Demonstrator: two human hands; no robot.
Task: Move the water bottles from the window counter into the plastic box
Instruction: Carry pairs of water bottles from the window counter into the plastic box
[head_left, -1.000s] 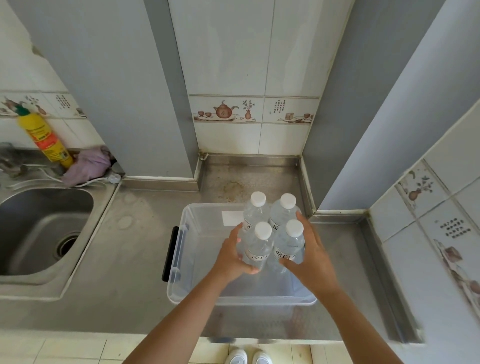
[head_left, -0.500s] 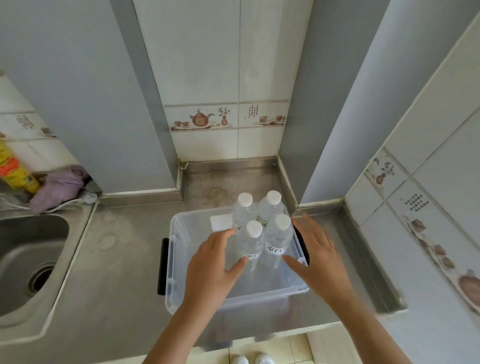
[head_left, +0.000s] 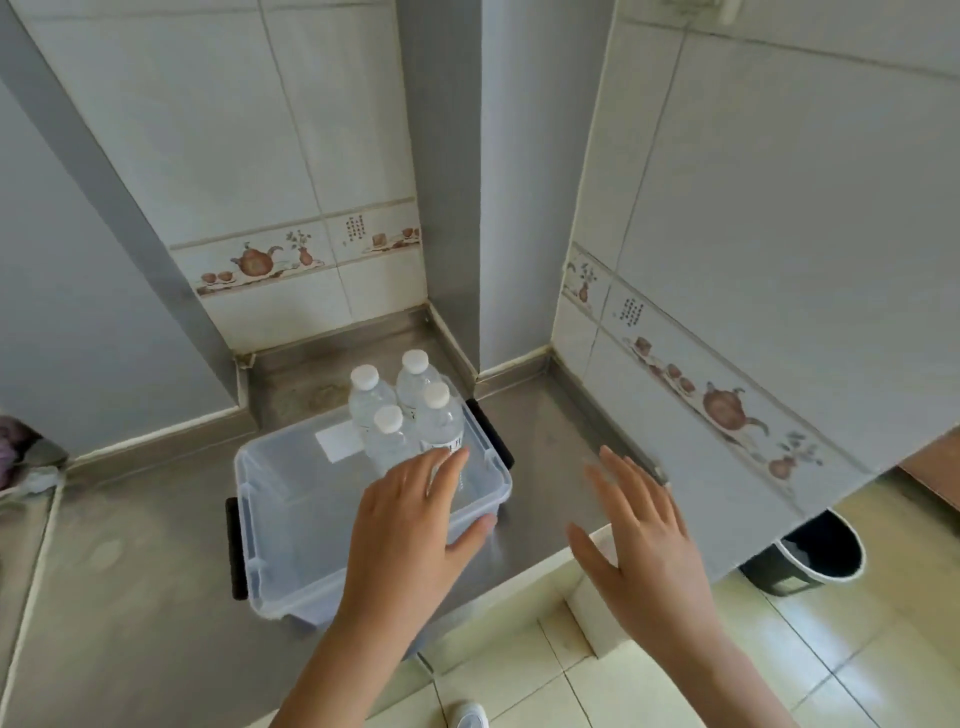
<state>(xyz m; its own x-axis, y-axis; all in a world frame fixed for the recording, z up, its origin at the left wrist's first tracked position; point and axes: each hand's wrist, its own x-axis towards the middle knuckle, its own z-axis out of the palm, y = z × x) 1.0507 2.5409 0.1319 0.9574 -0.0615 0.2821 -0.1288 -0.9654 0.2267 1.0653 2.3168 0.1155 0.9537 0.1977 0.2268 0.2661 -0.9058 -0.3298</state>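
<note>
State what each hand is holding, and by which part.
Nothing. The left hand and right hand are both open, clear of the water bottles.

We see a translucent, smooth plastic box (head_left: 291, 499) with matt black handles, clear glossy plastic water bottles (head_left: 410, 415) with white caps and paper labels, our dull, stained steel counter (head_left: 130, 545), glossy ceramic wall tiles (head_left: 779, 208), a black plastic bin (head_left: 810, 551)

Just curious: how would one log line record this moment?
four clear white-capped water bottles: upright in clear plastic box | left hand: open | right hand: open
</note>
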